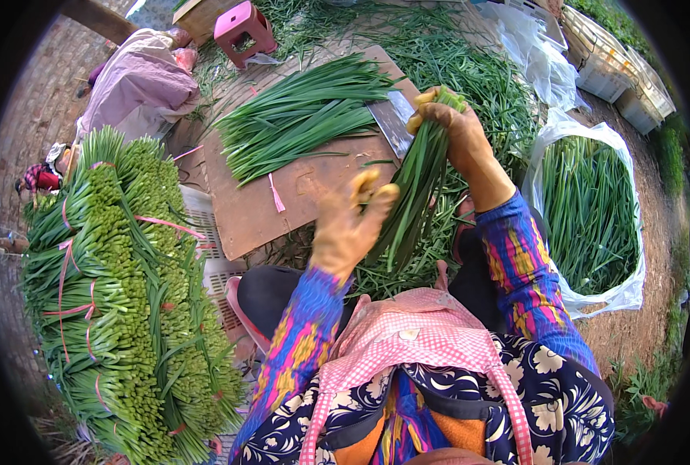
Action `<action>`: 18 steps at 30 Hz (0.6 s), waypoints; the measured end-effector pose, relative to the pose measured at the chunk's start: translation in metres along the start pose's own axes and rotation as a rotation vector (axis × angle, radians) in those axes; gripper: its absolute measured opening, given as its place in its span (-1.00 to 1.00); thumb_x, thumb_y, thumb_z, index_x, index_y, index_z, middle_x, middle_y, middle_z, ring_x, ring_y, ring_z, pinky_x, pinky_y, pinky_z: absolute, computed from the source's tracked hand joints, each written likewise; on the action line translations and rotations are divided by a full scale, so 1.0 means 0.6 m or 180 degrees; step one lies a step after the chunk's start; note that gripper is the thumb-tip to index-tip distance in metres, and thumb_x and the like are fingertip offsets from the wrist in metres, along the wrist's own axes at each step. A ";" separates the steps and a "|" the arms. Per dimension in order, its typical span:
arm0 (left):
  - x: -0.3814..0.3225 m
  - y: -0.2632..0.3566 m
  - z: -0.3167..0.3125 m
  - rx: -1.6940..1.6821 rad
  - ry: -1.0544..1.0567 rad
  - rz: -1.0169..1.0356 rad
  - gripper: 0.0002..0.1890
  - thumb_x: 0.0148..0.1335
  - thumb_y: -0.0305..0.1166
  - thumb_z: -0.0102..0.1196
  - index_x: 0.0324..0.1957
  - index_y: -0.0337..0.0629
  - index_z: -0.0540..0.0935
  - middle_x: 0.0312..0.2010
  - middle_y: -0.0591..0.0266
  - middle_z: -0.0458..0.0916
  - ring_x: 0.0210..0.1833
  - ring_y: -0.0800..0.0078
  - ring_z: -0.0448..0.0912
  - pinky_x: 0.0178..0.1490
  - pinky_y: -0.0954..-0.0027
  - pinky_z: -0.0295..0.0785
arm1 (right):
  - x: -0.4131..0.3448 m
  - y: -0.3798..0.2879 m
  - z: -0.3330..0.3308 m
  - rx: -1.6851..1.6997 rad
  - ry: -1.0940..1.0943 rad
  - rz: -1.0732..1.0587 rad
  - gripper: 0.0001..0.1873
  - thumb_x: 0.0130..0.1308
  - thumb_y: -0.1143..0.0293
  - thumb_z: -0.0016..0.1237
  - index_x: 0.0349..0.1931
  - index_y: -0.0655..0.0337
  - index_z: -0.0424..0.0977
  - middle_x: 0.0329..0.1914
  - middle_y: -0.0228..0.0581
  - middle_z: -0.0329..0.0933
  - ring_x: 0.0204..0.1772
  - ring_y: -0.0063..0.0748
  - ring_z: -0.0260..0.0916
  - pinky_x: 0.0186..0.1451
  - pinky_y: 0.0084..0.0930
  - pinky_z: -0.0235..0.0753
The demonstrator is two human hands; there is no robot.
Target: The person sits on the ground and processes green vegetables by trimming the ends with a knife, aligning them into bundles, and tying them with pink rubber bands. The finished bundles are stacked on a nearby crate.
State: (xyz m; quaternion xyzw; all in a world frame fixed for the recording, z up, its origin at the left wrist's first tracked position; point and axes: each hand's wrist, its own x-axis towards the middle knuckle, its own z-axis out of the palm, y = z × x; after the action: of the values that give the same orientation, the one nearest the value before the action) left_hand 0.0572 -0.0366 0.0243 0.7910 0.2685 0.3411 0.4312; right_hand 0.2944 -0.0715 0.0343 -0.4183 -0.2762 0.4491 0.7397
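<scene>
My right hand (452, 125) grips a bundle of green garlic chives (417, 186) near its pale cut ends, the leaves hanging down towards my lap. My left hand (356, 215), blurred, is raised beside those leaves with its fingers apart and nothing in it. Beyond it, loose chives (310, 113) lie across a brown board (252, 224). A wide metal blade (394, 122) rests at the board's right part, its near portion bare. One pink tie strip (275, 193) lies by the board's near edge. Both hands look yellow-stained or thinly gloved; I cannot tell which.
Tied chive bundles (124, 290) are stacked high at the left on a white plastic crate (205, 221). A plastic-lined container of chives (589, 215) stands at the right. Leaf scraps (467, 64) cover the ground beyond the board, near a pink stool (245, 32). Another person (42, 177) is far left.
</scene>
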 end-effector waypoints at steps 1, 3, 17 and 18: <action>0.022 0.012 0.017 0.0140 -0.0082 0.0173 -0.33 0.25 0.15 0.16 -0.02 -0.41 0.60 -0.29 -0.16 0.68 -0.21 0.04 0.68 -0.09 0.20 0.56 | -0.004 0.006 0.008 0.0017 -0.0037 -0.0025 -0.71 0.21 0.41 0.05 -0.08 0.32 0.46 -0.38 -0.05 0.63 -0.37 -0.32 0.59 -0.28 -0.46 0.60; 0.060 0.024 0.037 0.0199 -0.0449 0.0038 -0.45 0.30 0.05 0.15 -0.04 -0.33 0.62 -0.36 -0.06 0.68 -0.23 0.11 0.67 -0.15 0.16 0.52 | -0.009 0.012 0.020 -0.0116 -0.0193 0.0028 -0.71 0.20 0.42 0.05 -0.07 0.32 0.49 -0.37 -0.09 0.63 -0.36 -0.34 0.58 -0.24 -0.46 0.60; -0.091 -0.136 -0.082 0.2455 -0.2864 -0.1474 -0.68 0.19 -0.19 0.14 -0.07 -0.12 0.67 -0.24 -0.08 0.68 -0.13 -0.01 0.65 -0.06 0.11 0.52 | -0.005 -0.034 -0.067 0.2169 -0.1429 -0.0516 -0.64 0.34 0.26 -0.01 0.09 0.20 0.49 -0.49 -0.40 0.43 -0.34 -0.34 0.43 0.00 -0.08 0.54; -0.114 -0.143 -0.081 0.2650 -0.3119 -0.1499 -0.65 0.19 -0.23 0.16 0.00 -0.11 0.65 -0.18 -0.09 0.68 -0.06 -0.02 0.63 0.02 0.15 0.51 | -0.006 -0.036 -0.072 0.2359 -0.1640 -0.0554 -0.67 0.36 0.28 -0.04 0.08 0.15 0.51 -0.49 -0.45 0.43 -0.34 -0.38 0.43 0.07 -0.08 0.52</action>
State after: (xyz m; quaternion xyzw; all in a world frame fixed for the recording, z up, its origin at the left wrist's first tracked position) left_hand -0.0343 -0.0198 -0.0516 0.8744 0.3162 -0.2907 0.2256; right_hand 0.3361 -0.0958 0.0313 0.0244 -0.3060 0.5431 0.7816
